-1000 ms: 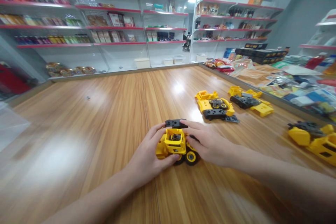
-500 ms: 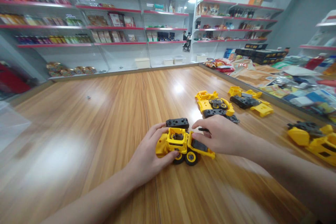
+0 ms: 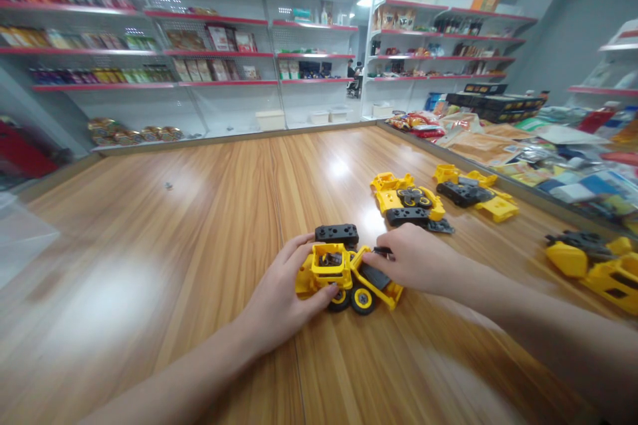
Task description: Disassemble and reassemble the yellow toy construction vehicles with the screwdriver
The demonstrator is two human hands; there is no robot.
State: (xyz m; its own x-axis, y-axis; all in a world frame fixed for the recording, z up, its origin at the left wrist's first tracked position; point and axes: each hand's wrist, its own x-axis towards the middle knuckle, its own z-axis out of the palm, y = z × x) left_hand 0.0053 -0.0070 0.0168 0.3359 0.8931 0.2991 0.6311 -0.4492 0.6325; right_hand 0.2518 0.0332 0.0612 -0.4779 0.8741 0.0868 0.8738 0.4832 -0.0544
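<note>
A yellow toy construction truck point(image 3: 331, 272) with black wheels stands on the wooden table in front of me. My left hand point(image 3: 279, 295) wraps round its left end, the thumb pressing the near side by a wheel. At the truck's right end, a yellow frame with a dark panel point(image 3: 373, 277) sits at an angle. My right hand point(image 3: 411, 255) is closed over this frame, its thumb touching the upper edge. A small black piece point(image 3: 383, 250) shows between the right fingers; its full shape is hidden. Just behind the truck lies a black studded chassis part point(image 3: 337, 234).
Yellow and black toy parts lie in groups behind my right hand point(image 3: 399, 192), farther right point(image 3: 473, 192) and by the right edge point(image 3: 593, 265). A tiny grey bit point(image 3: 168, 186) lies at left. A clear plastic container point(image 3: 22, 236) stands at the left edge; packets point(image 3: 478, 139) lie beyond the right rim.
The yellow frame has swung, its right end now nearer me. The cab has tilted slightly. My right fingers have drawn in around the black piece; my left hand has stayed in place.
</note>
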